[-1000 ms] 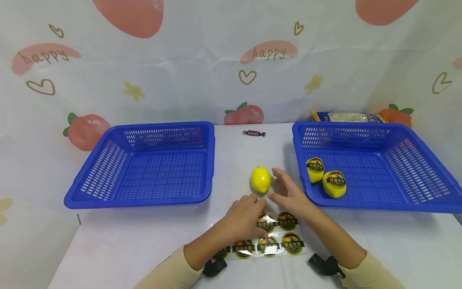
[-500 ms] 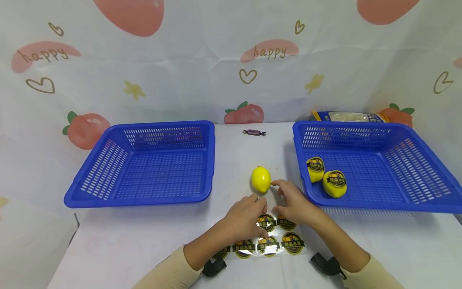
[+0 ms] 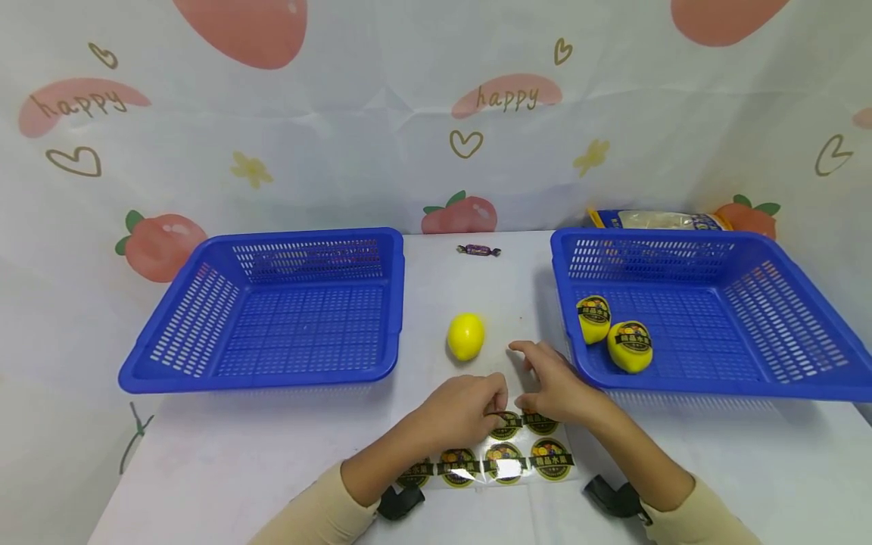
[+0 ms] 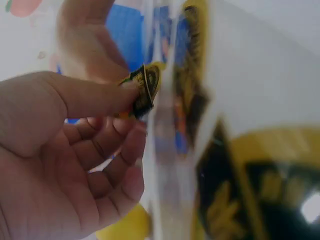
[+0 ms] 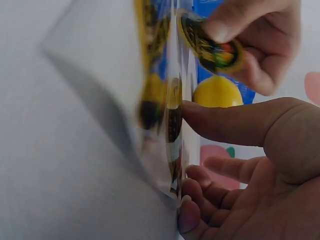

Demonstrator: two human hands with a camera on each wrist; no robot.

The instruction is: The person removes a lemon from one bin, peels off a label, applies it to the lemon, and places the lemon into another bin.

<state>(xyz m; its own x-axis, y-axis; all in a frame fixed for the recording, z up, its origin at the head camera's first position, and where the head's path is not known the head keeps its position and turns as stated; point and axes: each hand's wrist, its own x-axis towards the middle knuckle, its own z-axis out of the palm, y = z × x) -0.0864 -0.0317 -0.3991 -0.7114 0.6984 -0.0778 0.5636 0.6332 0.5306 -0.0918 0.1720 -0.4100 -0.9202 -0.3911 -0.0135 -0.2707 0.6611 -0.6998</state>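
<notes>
My left hand (image 3: 458,415) hovers low over a clear sheet of round stickers (image 3: 506,462), pinching one black-and-gold sticker (image 5: 206,49) between thumb and forefinger. In the left wrist view that sticker (image 4: 146,91) stands up from the sheet; whether an edge still clings cannot be told. At the sheet's upper right corner, the thumb of my right hand (image 3: 560,390) touches it, with the forefinger reaching out beyond it. A plain yellow lemon (image 3: 466,337) lies on the table past my left knuckles.
The right blue basket (image 3: 688,390) contains two lemons (image 3: 630,347) bearing the same stickers. At left is another blue basket (image 3: 272,381). A wrapped candy (image 3: 479,250) lies at the back; a plastic packet (image 3: 664,220) sits behind the right basket.
The lemon has shifted left. My left fingers have curled in and now pinch a sticker. Over the second, my right hand has drawn back from beside the lemon to the sheet's corner.
</notes>
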